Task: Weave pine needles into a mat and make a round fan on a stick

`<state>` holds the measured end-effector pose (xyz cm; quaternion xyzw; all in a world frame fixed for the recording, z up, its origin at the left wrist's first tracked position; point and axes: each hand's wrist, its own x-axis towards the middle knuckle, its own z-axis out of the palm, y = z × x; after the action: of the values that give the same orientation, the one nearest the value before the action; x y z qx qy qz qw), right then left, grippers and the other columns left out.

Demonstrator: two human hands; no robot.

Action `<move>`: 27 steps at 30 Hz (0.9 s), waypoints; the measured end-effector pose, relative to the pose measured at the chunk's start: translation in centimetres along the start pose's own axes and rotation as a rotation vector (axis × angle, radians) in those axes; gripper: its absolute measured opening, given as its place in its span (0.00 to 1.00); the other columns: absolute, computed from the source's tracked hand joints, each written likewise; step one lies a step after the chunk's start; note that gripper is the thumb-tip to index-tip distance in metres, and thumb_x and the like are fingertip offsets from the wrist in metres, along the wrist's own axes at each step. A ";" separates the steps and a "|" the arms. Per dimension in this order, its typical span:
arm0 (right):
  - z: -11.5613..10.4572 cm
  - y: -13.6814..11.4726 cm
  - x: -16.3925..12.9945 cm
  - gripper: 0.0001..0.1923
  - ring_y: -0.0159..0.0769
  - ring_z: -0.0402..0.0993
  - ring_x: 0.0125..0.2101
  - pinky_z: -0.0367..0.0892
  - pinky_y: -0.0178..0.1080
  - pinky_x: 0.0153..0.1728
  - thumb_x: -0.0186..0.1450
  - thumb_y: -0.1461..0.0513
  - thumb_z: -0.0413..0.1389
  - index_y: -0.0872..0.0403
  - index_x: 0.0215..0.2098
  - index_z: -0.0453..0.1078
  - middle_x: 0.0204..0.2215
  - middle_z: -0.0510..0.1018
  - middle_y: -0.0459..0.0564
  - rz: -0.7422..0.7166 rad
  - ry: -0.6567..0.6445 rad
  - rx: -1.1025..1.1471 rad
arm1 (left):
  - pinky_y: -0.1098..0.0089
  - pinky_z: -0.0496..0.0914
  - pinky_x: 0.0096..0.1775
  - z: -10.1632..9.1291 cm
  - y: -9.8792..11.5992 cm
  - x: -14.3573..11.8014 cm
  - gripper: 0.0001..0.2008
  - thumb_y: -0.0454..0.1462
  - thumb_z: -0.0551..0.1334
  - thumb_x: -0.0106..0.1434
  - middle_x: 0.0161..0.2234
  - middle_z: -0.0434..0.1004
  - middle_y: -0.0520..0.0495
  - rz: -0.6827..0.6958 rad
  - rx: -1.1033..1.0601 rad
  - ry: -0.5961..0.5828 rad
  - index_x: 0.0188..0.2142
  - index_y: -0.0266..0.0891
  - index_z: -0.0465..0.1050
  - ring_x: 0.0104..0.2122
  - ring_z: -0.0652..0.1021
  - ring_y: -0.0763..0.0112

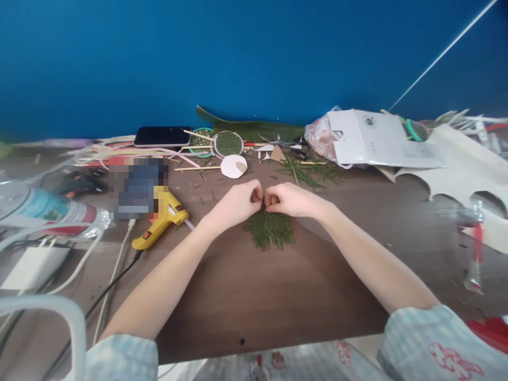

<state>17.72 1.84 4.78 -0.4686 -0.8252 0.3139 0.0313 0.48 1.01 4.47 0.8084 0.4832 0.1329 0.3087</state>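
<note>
Head view: brown tabletop (246, 296) is carrying everything. Both forearms are reaching forward, sleeves pale blue check at the near edge. Left hand (238, 202) and right hand (289, 200) are meeting knuckle to knuckle at mid-tabletop, fingers curled in tight, both pinching at the top edge of a flat patch of green needle-like leaves (270, 230) lying on the tabletop just under and in front of them. What exactly sits between the fingertips, cannot tell. Left of the hands, a yellow glue gun (161, 225) is lying on its side, cable trailing toward the near edge. Farther back, a white paper disc (233, 166) is lying flat, then a round green-filled hoop (228, 143) and a dark phone (162, 136). Loose green sprigs (307, 172) are scattering right of centre. White paper bag (381, 138) is lying far right, near the blue wall (254, 58).
</note>
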 end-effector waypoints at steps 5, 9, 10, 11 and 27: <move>0.0 0.0 0.0 0.01 0.28 0.65 0.24 0.53 0.31 0.24 0.55 0.65 0.56 0.54 0.26 0.67 0.22 0.73 0.44 0.011 -0.012 0.012 | 0.71 0.67 0.35 -0.2 0.0 0.1 0.04 0.32 0.55 0.54 0.30 0.75 0.50 -0.024 0.005 -0.064 0.30 0.38 0.68 0.32 0.74 0.70; 0.0 -0.1 0.0 0.01 0.28 0.65 0.24 0.53 0.31 0.24 0.56 0.65 0.56 0.54 0.26 0.67 0.22 0.73 0.43 0.016 -0.012 0.012 | 0.70 0.68 0.37 -0.3 0.0 0.1 0.05 0.33 0.56 0.54 0.31 0.77 0.50 -0.032 0.020 -0.076 0.30 0.38 0.70 0.33 0.76 0.69; 0.0 -0.1 0.0 0.01 0.28 0.65 0.24 0.53 0.31 0.24 0.56 0.65 0.56 0.54 0.26 0.67 0.22 0.73 0.43 0.015 -0.012 0.013 | 0.70 0.68 0.37 -0.3 0.1 0.1 0.06 0.33 0.56 0.55 0.31 0.77 0.50 -0.032 0.024 -0.076 0.30 0.38 0.70 0.33 0.76 0.69; 0.0 0.0 0.0 0.02 0.28 0.65 0.24 0.53 0.31 0.24 0.55 0.65 0.56 0.54 0.26 0.67 0.22 0.73 0.43 0.013 -0.011 0.014 | 0.70 0.68 0.37 -0.3 0.1 0.1 0.06 0.33 0.56 0.55 0.31 0.77 0.49 -0.029 0.028 -0.076 0.30 0.38 0.71 0.33 0.76 0.69; 0.0 0.3 0.1 0.01 0.29 0.66 0.23 0.54 0.32 0.24 0.55 0.64 0.56 0.54 0.27 0.67 0.22 0.73 0.44 -0.001 -0.017 0.034 | 0.71 0.67 0.36 -0.5 -0.1 0.0 0.04 0.32 0.56 0.54 0.30 0.77 0.51 -0.042 -0.048 -0.093 0.30 0.39 0.67 0.32 0.76 0.70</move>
<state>17.89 2.00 4.65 -0.4651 -0.8202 0.3316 0.0325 0.19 1.22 4.79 0.7956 0.4820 0.1002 0.3530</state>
